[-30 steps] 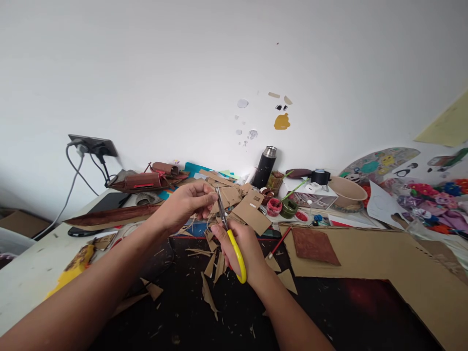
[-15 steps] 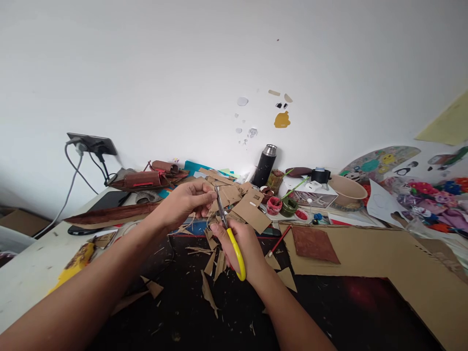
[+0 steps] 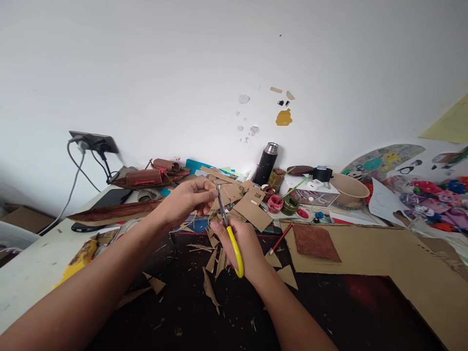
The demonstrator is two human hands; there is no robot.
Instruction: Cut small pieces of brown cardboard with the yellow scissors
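My right hand (image 3: 239,246) grips a pair of yellow-handled scissors (image 3: 234,251), their metal blades pointing up and away from me. Close to the blade tips, the fingers of my left hand (image 3: 195,197) are pinched together. Whatever sits in that pinch is too small or too hidden to make out. Behind and below both hands lies a heap of brown cardboard scraps (image 3: 252,208). More narrow offcuts (image 3: 210,290) are scattered on the dark work surface (image 3: 175,312) under my wrists.
A large cardboard sheet (image 3: 365,248) bearing a reddish-brown painted square (image 3: 316,243) lies at right. Open paint jars (image 3: 275,204) and a black flask (image 3: 266,165) stand at the back. Brown-painted boat-like pieces (image 3: 141,179) are at left, near a yellow stained item (image 3: 78,261).
The view has shifted slightly, moving the background a little to the right. Both hands and the scissors keep nearly the same pose, with the blade tips still beside the left fingertips.
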